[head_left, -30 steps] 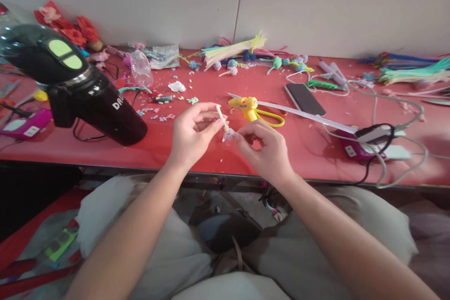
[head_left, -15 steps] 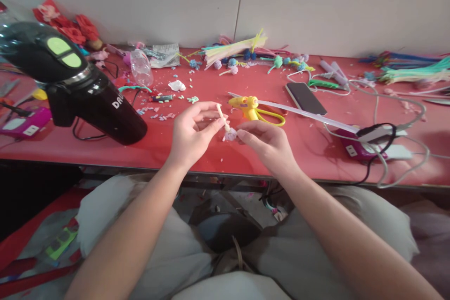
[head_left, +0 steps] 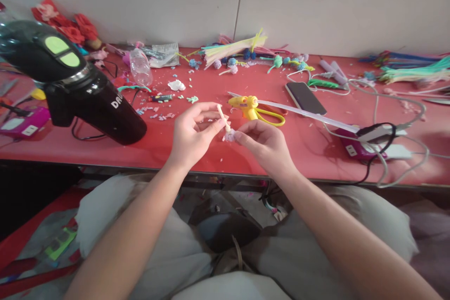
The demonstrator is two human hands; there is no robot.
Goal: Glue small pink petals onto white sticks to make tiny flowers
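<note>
Between finger and thumb, my left hand [head_left: 193,133] pinches the cream stem of a small pipe-cleaner flower [head_left: 229,136]. The flower's pale lilac head hangs at the lower end of the stem, above the red table [head_left: 168,150]. My right hand [head_left: 265,143] is closed at the right side of that head, thumb and forefinger pressed on its edge. Its other fingers curl underneath, partly hidden. Just behind my hands lies a yellow hot glue gun [head_left: 248,105], with a long translucent glue stick [head_left: 309,113] reaching out to the right.
A big black tumbler [head_left: 105,103] leans at the left. Chenille scraps [head_left: 165,116] and a clear bottle [head_left: 140,68] lie beyond it. A phone [head_left: 305,98], a purple power strip [head_left: 358,145] and loops of cable are at the right. Pipe-cleaner bundles [head_left: 232,49] line the back.
My right hand has shifted slightly left, its fingertips now further over the flower's head. My left hand keeps its pinch on the stem, nearly unmoved.
</note>
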